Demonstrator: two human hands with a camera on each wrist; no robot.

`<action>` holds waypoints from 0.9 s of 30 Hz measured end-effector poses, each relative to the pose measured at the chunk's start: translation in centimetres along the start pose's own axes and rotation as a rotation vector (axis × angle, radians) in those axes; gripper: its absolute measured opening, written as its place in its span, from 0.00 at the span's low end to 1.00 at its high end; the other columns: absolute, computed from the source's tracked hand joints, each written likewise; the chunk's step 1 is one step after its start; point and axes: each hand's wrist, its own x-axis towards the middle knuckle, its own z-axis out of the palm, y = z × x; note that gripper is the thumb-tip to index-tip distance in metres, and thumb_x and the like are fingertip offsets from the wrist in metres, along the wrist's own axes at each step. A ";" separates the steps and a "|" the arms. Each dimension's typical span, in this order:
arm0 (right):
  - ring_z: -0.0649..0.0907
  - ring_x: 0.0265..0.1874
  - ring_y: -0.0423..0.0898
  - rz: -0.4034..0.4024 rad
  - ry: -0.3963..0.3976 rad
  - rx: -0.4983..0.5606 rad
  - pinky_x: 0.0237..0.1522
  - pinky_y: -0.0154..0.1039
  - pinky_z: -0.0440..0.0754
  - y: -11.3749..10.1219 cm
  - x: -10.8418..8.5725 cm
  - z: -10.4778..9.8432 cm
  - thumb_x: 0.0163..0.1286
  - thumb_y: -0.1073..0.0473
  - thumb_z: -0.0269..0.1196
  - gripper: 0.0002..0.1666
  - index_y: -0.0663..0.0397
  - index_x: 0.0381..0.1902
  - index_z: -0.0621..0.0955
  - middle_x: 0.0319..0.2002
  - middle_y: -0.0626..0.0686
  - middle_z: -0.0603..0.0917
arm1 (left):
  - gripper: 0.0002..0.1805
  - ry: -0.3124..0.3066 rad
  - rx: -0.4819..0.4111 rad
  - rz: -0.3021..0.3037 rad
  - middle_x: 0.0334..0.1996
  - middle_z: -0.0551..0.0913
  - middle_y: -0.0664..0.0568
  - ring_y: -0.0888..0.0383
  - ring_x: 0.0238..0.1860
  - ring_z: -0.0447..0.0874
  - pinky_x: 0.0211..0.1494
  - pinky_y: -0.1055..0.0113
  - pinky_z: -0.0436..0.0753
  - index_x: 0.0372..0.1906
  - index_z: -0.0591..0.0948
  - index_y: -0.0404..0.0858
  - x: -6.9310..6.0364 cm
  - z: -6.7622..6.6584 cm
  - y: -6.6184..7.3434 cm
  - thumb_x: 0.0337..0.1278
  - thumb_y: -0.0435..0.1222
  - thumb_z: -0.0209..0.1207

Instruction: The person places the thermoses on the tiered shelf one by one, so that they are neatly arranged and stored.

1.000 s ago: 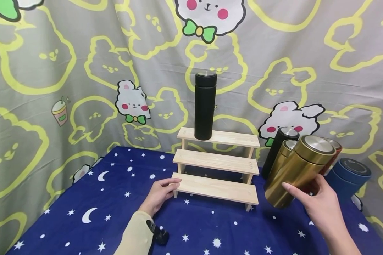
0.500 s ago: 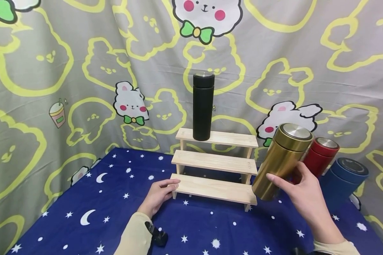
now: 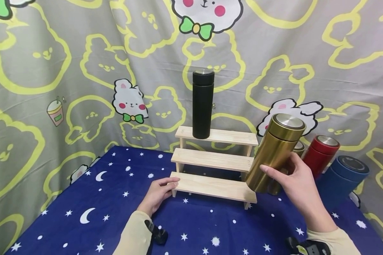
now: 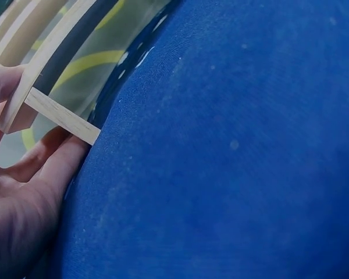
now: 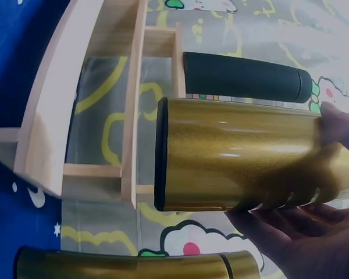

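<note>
My right hand [image 3: 295, 180] grips a thick gold thermos [image 3: 276, 152], lifted and leaning a little, beside the right end of a three-step wooden shelf [image 3: 214, 186]. In the right wrist view the thermos's dark base [image 5: 161, 154] faces the steps, with fingers [image 5: 296, 226] along one side and the thumb on the other. At the shelf's left end my left hand [image 3: 159, 194] holds the lowest board, thumb on the board and fingers by the leg [image 4: 61, 116]. A tall black thermos [image 3: 203, 104] stands upright on the top step.
Behind my right hand stands a slimmer gold thermos [image 3: 298, 148], partly hidden. A red thermos [image 3: 320, 156] and a wide blue one [image 3: 346, 177] stand to its right. A patterned curtain [image 3: 159, 46] hangs behind the navy star-print cloth [image 3: 124, 219].
My right hand has carried the thick gold thermos left and upward, from among the other thermoses toward the shelf's right end. The left hand keeps its place on the lowest board.
</note>
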 end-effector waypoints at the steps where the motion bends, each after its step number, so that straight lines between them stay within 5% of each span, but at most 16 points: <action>1: 0.78 0.47 0.38 0.005 -0.005 0.007 0.41 0.26 0.76 -0.1 0.1 0.0 0.63 0.48 0.71 0.39 0.56 0.66 0.69 0.55 0.59 0.79 | 0.16 0.000 0.000 -0.001 0.56 0.79 0.39 0.51 0.50 0.81 0.55 0.54 0.79 0.50 0.85 0.32 0.0 0.0 0.0 0.59 0.35 0.67; 27: 0.78 0.51 0.50 -0.046 -0.060 0.078 0.47 0.30 0.75 -1.1 3.4 2.4 0.63 0.49 0.71 0.42 0.58 0.68 0.67 0.57 0.59 0.78 | 0.16 -0.007 0.005 0.003 0.55 0.79 0.40 0.52 0.49 0.81 0.55 0.53 0.78 0.50 0.85 0.31 0.1 -0.1 -0.2 0.60 0.35 0.66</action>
